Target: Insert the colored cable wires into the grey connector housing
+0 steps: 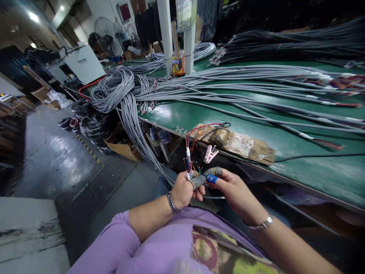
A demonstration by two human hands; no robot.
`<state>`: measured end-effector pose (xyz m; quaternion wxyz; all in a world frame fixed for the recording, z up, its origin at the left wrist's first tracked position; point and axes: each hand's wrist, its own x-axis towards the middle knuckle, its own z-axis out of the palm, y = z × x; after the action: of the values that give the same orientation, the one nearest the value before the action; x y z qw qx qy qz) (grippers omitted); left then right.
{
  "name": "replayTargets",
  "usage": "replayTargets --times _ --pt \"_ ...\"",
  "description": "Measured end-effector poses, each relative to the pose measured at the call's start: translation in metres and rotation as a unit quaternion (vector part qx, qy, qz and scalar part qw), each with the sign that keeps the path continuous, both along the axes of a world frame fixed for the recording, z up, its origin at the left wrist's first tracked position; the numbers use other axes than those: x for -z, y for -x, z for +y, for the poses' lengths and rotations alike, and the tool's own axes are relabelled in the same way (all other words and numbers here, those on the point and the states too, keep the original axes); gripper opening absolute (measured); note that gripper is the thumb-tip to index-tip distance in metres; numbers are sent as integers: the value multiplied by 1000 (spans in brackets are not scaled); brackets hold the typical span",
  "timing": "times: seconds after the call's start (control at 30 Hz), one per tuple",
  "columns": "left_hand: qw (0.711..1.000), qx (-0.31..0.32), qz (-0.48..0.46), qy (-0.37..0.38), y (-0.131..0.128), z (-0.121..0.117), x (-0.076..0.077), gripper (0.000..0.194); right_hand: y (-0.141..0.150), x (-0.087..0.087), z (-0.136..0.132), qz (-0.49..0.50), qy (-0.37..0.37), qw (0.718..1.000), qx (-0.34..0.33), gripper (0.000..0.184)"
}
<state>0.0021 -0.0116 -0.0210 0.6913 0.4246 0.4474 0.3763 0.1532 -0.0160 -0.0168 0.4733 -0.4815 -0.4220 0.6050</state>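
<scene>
The left hand [184, 187] is clamped on the stripped end sections of grey cables [188, 160], in front of the torso and just off the near edge of the green surface [288, 137]. One cable end stands upright above this hand, with a white sleeve [188, 151] below its fanned coloured wires [187, 139]; further coloured conductors [196, 168] project beside the fingers. The right hand [225, 179] meets the left fingertips at these conductors, its thumb and forefinger close together; whether a wire is pinched between them cannot be told. A blue wrap [211, 179] covers the right thumb, and grey finger covers [197, 182] are fitted on both hands. On the surface, near its edge, lies a taped board [242, 145]; a pink clip [211, 154] is positioned at the board's near side, above the hands in the view. Behind, long grey cables [228, 78] run lengthwise across the surface. At the left, a looped cable bundle [114, 89] rests on the surface, and cable lengths hang from there toward the lap.
</scene>
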Motion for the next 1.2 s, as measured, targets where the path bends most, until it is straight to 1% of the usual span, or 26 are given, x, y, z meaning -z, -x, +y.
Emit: replayTargets --times 0.07,0.17,0.23,0.33,0.4,0.5,0.6,0.73,1.03,1.2 --pt "1000 21 10 0 -1 -2 -3 47 2 -1 1 22 25 999 27 19" --pt "997 72 25 4 -2 -6 -5 49 3 -2 4 107 95 989 43 23" --pt "997 76 28 7 -1 -5 -5 48 2 -2 6 142 114 982 44 26" --pt "999 36 12 12 1 -2 -3 45 -1 -1 6 143 87 984 67 25" --pt "1000 19 -1 18 2 0 -1 42 -2 0 5 140 66 985 72 31" --pt "1000 19 -4 22 2 1 0 41 -2 1 3 120 34 991 45 41" --pt "999 21 10 23 1 0 0 45 1 1 2 76 7 997 22 39" --pt "999 23 19 21 0 -1 1 45 4 3 2 62 13 997 34 35" --pt "999 32 21 16 -1 -1 2 46 3 -1 1 70 20 997 30 34" --pt "999 35 20 12 -1 -2 2 44 4 4 2 73 33 996 26 33"
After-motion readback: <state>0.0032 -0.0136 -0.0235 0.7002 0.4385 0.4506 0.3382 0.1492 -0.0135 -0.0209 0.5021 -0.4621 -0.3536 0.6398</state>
